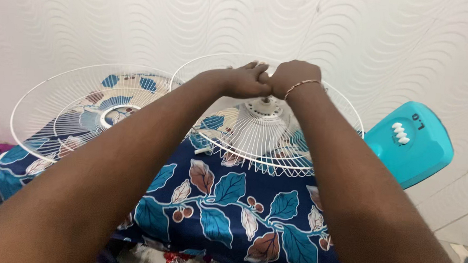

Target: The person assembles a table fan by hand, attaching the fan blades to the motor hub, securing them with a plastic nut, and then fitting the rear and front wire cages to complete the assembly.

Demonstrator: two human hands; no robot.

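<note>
Both my hands meet above the far rim of a white wire fan guard [265, 144] that lies on a table under a dark blue cloth with leaf patterns [229, 212]. My left hand [246, 81] has its fingers curled over the guard's rim. My right hand [291, 75], with a thin bracelet on the wrist, is closed and touches the left hand. What the fingers hold is hidden behind the hands. The guard's round white hub [264, 107] shows just below my hands.
A second white wire guard [62, 110] lies to the left on the same cloth. A turquoise fan base with white buttons [409, 142] leans at the right. A white wavy-textured wall stands right behind. Bits of clutter lie on the floor.
</note>
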